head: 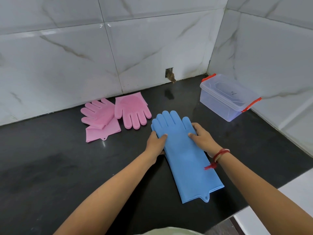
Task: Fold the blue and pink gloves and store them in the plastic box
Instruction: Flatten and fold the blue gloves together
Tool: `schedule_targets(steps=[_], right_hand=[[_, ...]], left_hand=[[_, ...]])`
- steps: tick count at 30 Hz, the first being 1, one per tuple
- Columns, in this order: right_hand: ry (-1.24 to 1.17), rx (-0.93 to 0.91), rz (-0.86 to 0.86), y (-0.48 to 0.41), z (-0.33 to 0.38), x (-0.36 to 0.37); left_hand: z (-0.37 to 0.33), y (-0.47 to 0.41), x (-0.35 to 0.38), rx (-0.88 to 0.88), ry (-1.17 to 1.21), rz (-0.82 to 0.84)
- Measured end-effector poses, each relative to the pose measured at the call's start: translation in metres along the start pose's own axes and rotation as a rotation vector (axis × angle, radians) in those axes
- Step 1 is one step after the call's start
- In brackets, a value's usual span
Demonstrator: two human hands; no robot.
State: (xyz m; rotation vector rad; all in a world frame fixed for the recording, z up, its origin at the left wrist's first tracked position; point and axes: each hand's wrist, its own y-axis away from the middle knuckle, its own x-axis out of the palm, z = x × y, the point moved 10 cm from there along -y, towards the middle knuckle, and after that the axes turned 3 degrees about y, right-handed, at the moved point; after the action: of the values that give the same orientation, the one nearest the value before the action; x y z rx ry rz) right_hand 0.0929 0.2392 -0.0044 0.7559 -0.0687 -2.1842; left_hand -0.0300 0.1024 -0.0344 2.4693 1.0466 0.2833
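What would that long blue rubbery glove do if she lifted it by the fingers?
The long blue rubbery glove would probably droop: it lies limp and flat on the black counter, and a pink glove nearby is already bent over itself. It looks light. Its smooth surface may slip, though both hands press it flat.

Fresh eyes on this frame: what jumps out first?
The long blue glove lying flat mid-counter, with the left hand and right hand gripping its two edges just below the fingers. Next, the pink gloves to its left by the wall, one folded over on itself. The plastic box with red latches sits in the far right corner, lid on.
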Motion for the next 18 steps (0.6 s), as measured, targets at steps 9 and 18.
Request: schedule_targets(steps=[9, 18], right_hand=[[-0.073, 0.173, 0.115, 0.029, -0.031, -0.011], [0.859, -0.537, -0.033, 0.083, -0.002, -0.022]], left_hand=[[-0.019, 0.005, -0.017, 0.161, -0.569, -0.057], [-0.029, 0.102, 0.031, 1.056, -1.100, 0.248]])
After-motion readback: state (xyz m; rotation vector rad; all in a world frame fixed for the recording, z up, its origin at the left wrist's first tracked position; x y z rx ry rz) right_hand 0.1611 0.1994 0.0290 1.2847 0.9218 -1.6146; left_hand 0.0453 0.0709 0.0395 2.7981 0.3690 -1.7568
